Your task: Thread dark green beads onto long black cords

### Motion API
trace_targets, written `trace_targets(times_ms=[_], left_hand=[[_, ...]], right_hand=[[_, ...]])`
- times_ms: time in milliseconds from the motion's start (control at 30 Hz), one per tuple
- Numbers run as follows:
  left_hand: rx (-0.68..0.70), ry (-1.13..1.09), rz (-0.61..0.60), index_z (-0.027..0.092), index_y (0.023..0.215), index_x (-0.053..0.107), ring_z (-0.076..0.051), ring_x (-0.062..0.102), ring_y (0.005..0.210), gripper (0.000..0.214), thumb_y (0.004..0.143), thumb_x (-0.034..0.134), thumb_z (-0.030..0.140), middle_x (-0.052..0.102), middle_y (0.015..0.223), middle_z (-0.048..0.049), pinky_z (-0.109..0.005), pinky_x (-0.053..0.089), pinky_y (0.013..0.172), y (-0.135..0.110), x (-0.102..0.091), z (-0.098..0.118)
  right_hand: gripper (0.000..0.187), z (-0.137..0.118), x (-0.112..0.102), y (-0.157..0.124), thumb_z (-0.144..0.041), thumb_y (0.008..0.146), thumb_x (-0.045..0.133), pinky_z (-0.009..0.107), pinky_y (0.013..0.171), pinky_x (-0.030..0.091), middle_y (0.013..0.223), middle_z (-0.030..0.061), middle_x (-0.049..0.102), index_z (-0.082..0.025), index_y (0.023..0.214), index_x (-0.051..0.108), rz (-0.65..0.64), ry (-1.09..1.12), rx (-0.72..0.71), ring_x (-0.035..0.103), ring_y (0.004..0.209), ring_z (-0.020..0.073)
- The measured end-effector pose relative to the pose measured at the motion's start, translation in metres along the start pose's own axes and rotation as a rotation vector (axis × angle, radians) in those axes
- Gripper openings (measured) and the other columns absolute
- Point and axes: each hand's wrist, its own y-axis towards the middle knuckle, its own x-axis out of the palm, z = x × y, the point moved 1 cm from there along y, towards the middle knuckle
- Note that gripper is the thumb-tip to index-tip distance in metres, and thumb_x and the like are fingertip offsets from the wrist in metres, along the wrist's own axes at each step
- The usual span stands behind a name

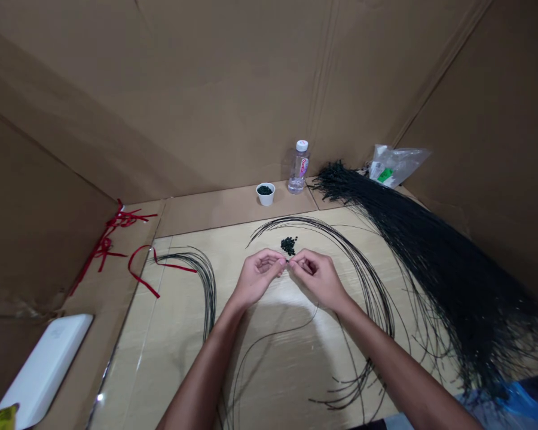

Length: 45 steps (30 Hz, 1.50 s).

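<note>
Fingertips (281,260) of my left hand (256,279) and right hand (318,279) come together almost closed, pinching a tiny dark piece (287,261), too small to make out clearly. Just beyond them, a small heap of black beads (289,245) lies on the pale cardboard sheet (278,382), and thin black strands (376,298) curve around both my hands. Farther back, a small white cup (265,200) is filled with more dark beads and stands near a capped clear water bottle (299,170). A thick bundle of black strands (412,257) spreads down my right side below a clear plastic bag (397,165), while red ribbon (116,236) lies off to my left.
</note>
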Motion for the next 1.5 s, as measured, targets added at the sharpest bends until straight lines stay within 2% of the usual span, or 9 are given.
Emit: trace_targets(times_ms=[200,367,567,733,933,1067,1200,1333,1500], left_hand=[[-0.02,0.006,-0.032,0.017,0.095,0.078,-0.017,0.068,0.079,0.033,0.084,0.087,0.046,0.076,0.088,-0.0064,-0.03,0.056,0.076,0.0,0.003,-0.001],[0.008,0.022,-0.01,0.017,0.093,0.074,-0.016,0.065,0.074,0.036,0.089,0.081,0.052,0.071,0.08,-0.0043,-0.029,0.055,0.073,0.002,0.002,-0.001],[0.054,-0.064,0.126,0.017,0.092,0.069,-0.014,0.06,0.069,0.036,0.091,0.078,0.052,0.067,0.079,-0.0026,-0.027,0.052,0.069,0.006,-0.003,-0.003],[0.03,-0.062,0.114,0.018,0.092,0.069,-0.014,0.058,0.067,0.036,0.089,0.079,0.053,0.065,0.077,-0.0014,-0.027,0.049,0.066,0.005,-0.002,-0.004],[0.016,0.079,-0.009,0.017,0.093,0.074,-0.015,0.058,0.07,0.034,0.09,0.078,0.051,0.066,0.078,-0.0016,-0.027,0.046,0.068,0.0,0.005,-0.003],[0.043,0.176,-0.026,0.018,0.096,0.077,-0.016,0.059,0.072,0.028,0.093,0.076,0.046,0.069,0.08,-0.0026,-0.027,0.045,0.068,0.0,0.007,-0.004],[0.072,0.286,0.068,0.019,0.096,0.078,-0.016,0.058,0.066,0.017,0.092,0.073,0.035,0.071,0.079,-0.0021,-0.027,0.045,0.064,0.004,0.013,-0.004],[0.101,0.561,0.227,0.022,0.084,0.075,-0.017,0.06,0.062,0.003,0.086,0.074,0.024,0.069,0.07,0.0002,-0.029,0.043,0.065,0.009,0.027,-0.003],[0.104,0.803,0.313,0.022,0.087,0.07,-0.022,0.065,0.067,0.008,0.09,0.074,0.028,0.067,0.067,-0.0005,-0.032,0.041,0.07,0.013,0.04,0.0]], right_hand=[[0.018,0.0,0.0,-0.001,-0.035,0.095,0.067,0.028,0.057,0.034,0.066,-0.0034,0.053,-0.02,0.09,0.073,-0.036,0.053,0.022,0.045,0.061,0.0145],[0.01,-0.003,-0.005,0.0,-0.027,0.091,0.064,0.027,0.059,0.035,0.068,-0.0032,0.055,-0.02,0.085,0.068,-0.063,0.025,0.014,0.047,0.062,0.0144],[0.012,-0.003,-0.025,0.001,-0.011,0.079,0.061,0.028,0.064,0.039,0.076,-0.0008,0.062,-0.022,0.081,0.064,-0.267,-0.157,-0.047,0.055,0.07,0.0169],[0.011,-0.004,-0.041,0.001,-0.012,0.081,0.063,0.027,0.061,0.039,0.073,-0.0014,0.063,-0.022,0.079,0.066,-0.428,-0.18,-0.023,0.056,0.066,0.0167],[0.014,0.0,-0.027,0.005,-0.033,0.097,0.066,0.029,0.063,0.039,0.077,0.0001,0.064,-0.022,0.096,0.074,-0.214,-0.139,-0.04,0.054,0.068,0.0173],[0.019,0.006,-0.011,0.004,-0.036,0.1,0.063,0.028,0.062,0.037,0.072,-0.0012,0.06,-0.021,0.09,0.071,-0.192,-0.034,-0.018,0.049,0.065,0.0161],[0.014,0.014,-0.011,0.005,-0.029,0.092,0.063,0.027,0.057,0.035,0.068,-0.0024,0.057,-0.021,0.081,0.067,-0.079,0.034,0.052,0.046,0.061,0.0149],[0.011,0.019,-0.014,0.008,-0.026,0.084,0.063,0.027,0.056,0.035,0.066,-0.0026,0.055,-0.021,0.074,0.064,0.067,0.079,0.113,0.046,0.059,0.0145],[0.012,0.021,-0.012,0.01,-0.027,0.084,0.063,0.026,0.056,0.035,0.065,-0.0025,0.055,-0.021,0.074,0.063,0.082,0.091,0.095,0.044,0.059,0.0144]])
